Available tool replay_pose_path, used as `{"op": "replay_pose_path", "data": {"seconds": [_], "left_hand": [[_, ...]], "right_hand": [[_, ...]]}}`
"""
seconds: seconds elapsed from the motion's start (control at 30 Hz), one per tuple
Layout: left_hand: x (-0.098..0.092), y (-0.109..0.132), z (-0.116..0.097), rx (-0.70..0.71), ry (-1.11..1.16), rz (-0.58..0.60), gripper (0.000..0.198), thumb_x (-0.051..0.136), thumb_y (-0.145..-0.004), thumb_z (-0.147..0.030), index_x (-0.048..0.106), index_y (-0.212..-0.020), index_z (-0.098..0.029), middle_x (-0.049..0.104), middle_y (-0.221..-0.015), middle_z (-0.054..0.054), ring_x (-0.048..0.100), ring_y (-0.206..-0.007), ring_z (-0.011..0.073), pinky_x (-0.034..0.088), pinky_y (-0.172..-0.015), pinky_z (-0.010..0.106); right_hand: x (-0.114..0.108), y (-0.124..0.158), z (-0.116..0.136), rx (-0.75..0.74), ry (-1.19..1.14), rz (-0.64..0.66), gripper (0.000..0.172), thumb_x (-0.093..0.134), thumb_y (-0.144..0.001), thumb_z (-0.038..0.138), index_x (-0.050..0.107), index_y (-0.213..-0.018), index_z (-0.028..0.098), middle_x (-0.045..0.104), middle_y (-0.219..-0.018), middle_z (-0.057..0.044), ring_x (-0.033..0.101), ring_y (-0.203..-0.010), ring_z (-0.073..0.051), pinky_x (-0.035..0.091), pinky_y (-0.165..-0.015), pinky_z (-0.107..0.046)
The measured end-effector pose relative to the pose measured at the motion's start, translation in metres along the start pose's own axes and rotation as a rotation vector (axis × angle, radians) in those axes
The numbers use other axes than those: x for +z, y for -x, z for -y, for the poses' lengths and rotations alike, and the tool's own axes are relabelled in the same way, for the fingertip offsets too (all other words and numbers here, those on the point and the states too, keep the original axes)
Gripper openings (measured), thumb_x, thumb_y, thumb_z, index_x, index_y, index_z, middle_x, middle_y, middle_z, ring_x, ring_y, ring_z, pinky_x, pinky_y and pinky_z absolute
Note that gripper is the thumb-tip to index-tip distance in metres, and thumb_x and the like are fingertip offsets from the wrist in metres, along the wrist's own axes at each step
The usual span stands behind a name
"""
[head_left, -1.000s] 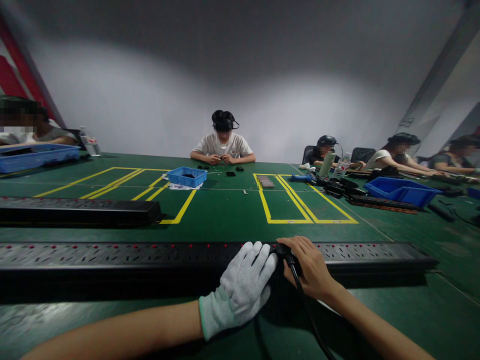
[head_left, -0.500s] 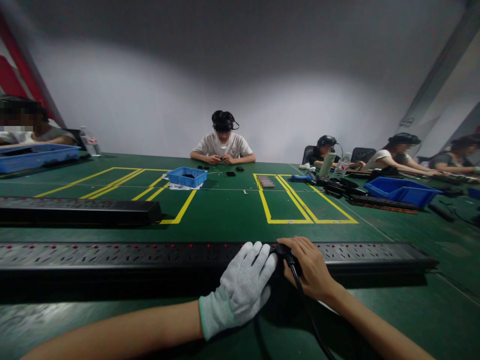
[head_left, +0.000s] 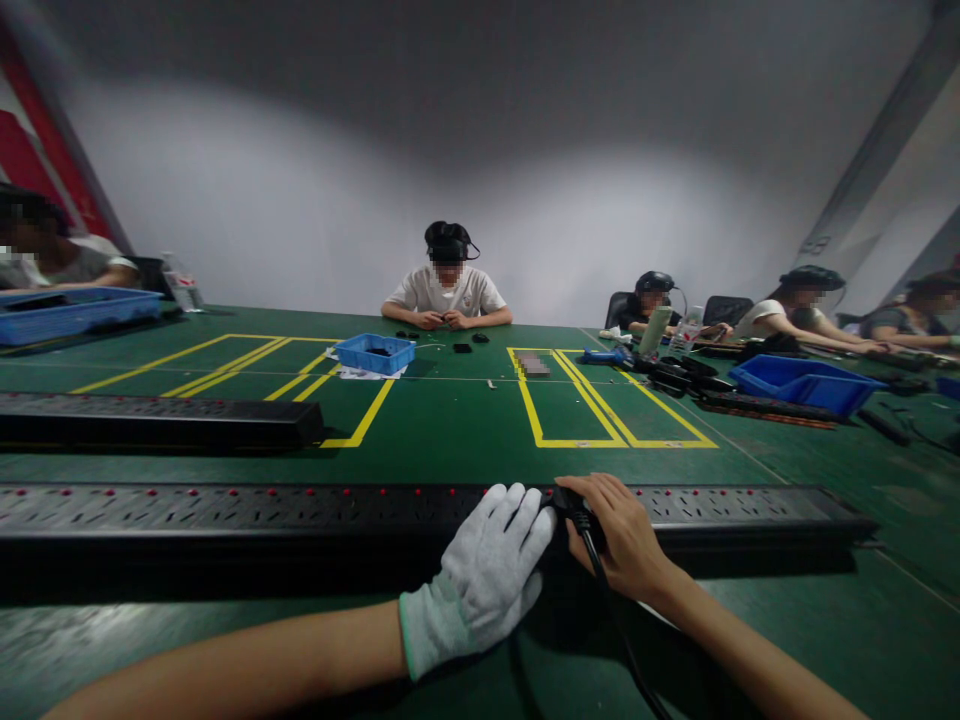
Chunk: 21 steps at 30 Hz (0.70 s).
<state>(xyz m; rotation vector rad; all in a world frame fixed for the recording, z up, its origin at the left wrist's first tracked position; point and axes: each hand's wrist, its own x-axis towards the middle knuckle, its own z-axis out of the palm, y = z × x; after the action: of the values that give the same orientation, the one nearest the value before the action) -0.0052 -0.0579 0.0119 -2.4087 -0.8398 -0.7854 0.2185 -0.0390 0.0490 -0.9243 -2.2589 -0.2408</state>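
Note:
A long black power strip [head_left: 300,508] with rows of sockets and red lights lies across the table in front of me. My left hand [head_left: 495,570], in a white knit glove with a green cuff edge, is laid over the strip, fingers across its top and thumb low on the near side. Close beside it, my bare right hand [head_left: 615,530] is closed around a black power plug [head_left: 576,507] at the strip's top face. How far the plug sits in a socket is hidden by my fingers. Its black cord [head_left: 600,580] runs down toward me.
Another power strip [head_left: 165,425] lies farther left. Blue bins stand at the left [head_left: 82,313], center [head_left: 375,353] and right [head_left: 802,383]. Black parts [head_left: 686,375] lie near the right bin. A person [head_left: 446,285] sits opposite; others sit along both sides.
My hands, the plug and the power strip show almost no movement. At the far left, a person has shifted posture slightly.

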Motion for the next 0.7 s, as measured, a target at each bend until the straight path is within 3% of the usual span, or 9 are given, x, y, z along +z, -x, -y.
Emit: {"op": "replay_pose_path", "data": {"seconds": [0.5, 0.7], "left_hand": [[-0.001, 0.0017, 0.0001, 0.009, -0.011, 0.06, 0.052, 0.047, -0.097, -0.032, 0.044, -0.144, -0.011, 0.047, -0.147, 0.015, 0.04, -0.139, 0.0324, 0.03, -0.117, 0.05], [0.001, 0.001, 0.0002, 0.004, 0.002, 0.032, 0.053, 0.051, -0.095, -0.036, 0.047, -0.141, -0.011, 0.05, -0.145, 0.015, 0.041, -0.138, 0.0323, 0.029, -0.116, 0.05]], "right_hand": [[-0.0009, -0.0031, 0.0026, 0.0, 0.024, -0.035, 0.03, 0.054, -0.089, 0.02, 0.054, -0.119, 0.022, 0.069, -0.101, -0.009, 0.067, -0.09, -0.027, 0.054, -0.081, -0.042], [0.0009, -0.0021, 0.0017, 0.002, 0.03, -0.033, 0.029, 0.054, -0.089, 0.019, 0.054, -0.119, 0.021, 0.07, -0.101, -0.009, 0.067, -0.089, -0.025, 0.054, -0.081, -0.041]]}}
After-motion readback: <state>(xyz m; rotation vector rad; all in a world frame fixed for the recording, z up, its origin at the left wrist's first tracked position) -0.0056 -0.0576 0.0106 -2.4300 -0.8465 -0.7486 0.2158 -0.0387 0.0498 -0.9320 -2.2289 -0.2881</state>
